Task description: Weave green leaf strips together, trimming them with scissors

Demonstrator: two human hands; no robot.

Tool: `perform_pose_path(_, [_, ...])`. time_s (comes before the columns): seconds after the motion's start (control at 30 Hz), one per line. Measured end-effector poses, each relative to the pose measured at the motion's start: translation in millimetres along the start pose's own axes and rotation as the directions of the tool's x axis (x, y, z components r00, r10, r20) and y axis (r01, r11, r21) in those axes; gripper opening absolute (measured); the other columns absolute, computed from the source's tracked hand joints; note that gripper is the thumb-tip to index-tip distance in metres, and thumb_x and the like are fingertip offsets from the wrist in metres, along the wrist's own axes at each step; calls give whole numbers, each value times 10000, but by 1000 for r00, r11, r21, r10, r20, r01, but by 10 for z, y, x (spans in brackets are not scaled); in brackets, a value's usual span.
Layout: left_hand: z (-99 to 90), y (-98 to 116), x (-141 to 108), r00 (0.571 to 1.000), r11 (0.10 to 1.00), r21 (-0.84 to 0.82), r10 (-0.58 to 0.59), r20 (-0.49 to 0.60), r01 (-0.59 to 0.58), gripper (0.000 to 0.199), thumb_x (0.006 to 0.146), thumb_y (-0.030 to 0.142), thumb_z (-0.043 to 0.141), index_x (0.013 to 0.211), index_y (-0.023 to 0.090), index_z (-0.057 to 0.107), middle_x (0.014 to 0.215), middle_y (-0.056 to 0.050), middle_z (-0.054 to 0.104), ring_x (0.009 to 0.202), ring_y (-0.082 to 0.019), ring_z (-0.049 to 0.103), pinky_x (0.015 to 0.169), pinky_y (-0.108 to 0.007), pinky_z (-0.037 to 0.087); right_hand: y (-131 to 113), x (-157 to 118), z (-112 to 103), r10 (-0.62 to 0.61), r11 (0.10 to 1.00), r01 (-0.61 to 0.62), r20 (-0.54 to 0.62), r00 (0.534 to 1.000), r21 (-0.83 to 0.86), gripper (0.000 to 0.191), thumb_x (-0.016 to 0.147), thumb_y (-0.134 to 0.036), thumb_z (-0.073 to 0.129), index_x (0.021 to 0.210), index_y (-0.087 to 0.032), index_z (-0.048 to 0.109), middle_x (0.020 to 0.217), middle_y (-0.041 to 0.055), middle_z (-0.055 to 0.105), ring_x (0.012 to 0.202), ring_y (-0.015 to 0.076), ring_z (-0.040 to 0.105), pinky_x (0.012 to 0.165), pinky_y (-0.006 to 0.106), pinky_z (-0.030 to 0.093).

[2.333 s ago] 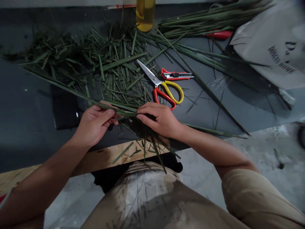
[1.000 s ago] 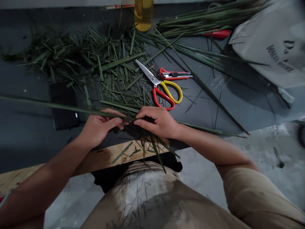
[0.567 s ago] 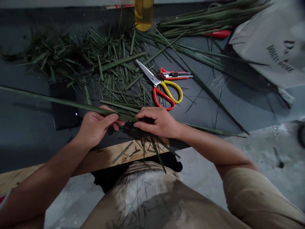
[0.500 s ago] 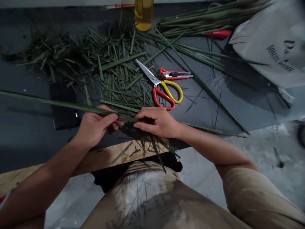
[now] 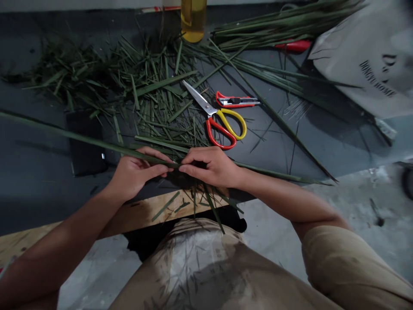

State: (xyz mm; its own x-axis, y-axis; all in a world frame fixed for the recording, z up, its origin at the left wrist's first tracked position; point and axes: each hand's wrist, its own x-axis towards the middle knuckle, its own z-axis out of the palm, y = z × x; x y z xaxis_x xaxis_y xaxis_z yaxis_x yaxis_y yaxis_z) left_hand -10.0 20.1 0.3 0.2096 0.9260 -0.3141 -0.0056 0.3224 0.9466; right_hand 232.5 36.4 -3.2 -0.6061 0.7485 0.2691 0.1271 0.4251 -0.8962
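From afar I see the left hand (image 5: 142, 174) and right hand (image 5: 211, 167) pinching a long leaf (image 5: 80, 137) that trails left of the grip, seemingly uncut, while short pieces (image 5: 155, 92), apparently already cut, lie heaped beyond it and a whole-looking bundle (image 5: 277, 29) farther right.

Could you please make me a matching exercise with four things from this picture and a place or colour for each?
Things:
1. Scissors
2. Utility knife
3. Bottle
4. Long green leaf strip

Places and colours:
A. Yellow, at the far side of the table
B. Held between the left hand and right hand
C. Handles red and yellow
D. Red, beside the scissors

Pairs: 1-C, 2-D, 3-A, 4-B.
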Motion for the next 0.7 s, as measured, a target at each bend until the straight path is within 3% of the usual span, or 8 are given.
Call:
perform_pose_path(0.1, [70, 40, -14, 1000, 992, 125, 24, -17, -22, 227, 637, 281, 973, 754, 236, 784, 808, -33, 797, 695, -205, 742, 619, -284, 621, 44, 1, 36, -44, 999, 45, 24, 999, -23, 168, 1026, -287, 656, 952, -162, 739, 845, 23, 725, 770, 110, 659, 727, 232, 515])
perform_pose_path(0.2, [130, 80, -27, 999, 989, 149, 31, -35, -26, 225, 660, 300, 958, 712, 225, 753, 810, -46, 789, 679, -205, 732, 628, -294, 632, 80, 1, 45, -90, 992, 93, 40, 995, -85, 179, 1038, -299, 638, 977, -163, 737, 867, 36, 732, 798, 120, 672, 741, 237, 523])
perform_pose_path(0.33, [152, 82, -16, 994, 995, 99, 17, -109, -6, 218, 683, 240, 922, 775, 211, 727, 776, -21, 773, 587, -165, 693, 579, -266, 601, 84, -4, 17, -113, 975, 118, 39, 993, -190, 207, 1059, -305, 581, 1007, -171, 731, 884, 52, 738, 808, 135, 677, 749, 258, 531])
perform_pose_path(0.47, [126, 47, 17, 994, 998, -63, -23, -108, 17, 298, 696, 196, 900, 893, 225, 679, 832, -9, 780, 605, -166, 706, 598, -275, 603, 59, -7, -11, -136, 962, 137, 18, 991, -235, 213, 1045, -274, 557, 980, -170, 731, 833, 44, 722, 760, 136, 661, 708, 264, 525])
perform_pose_path(0.6, [76, 51, 52, 992, 991, -134, -20, -125, 3, 356, 698, 174, 886, 966, 238, 661, 827, -1, 768, 608, -170, 699, 545, -264, 580, 52, 25, -170, -56, 932, 17, -99, 993, -362, 200, 1030, -280, 566, 983, -186, 736, 855, 45, 743, 774, 151, 674, 736, 287, 531])
perform_pose_path(0.7, [42, 58, 67, 988, 990, -134, 18, -153, -38, 360, 709, 146, 876, 986, 243, 667, 819, 5, 759, 571, -149, 669, 522, -256, 574, 97, 62, -404, 34, 806, -205, -301, 953, -556, 217, 1014, -268, 561, 1107, -185, 739, 1019, 108, 761, 958, 237, 703, 884, 385, 546])
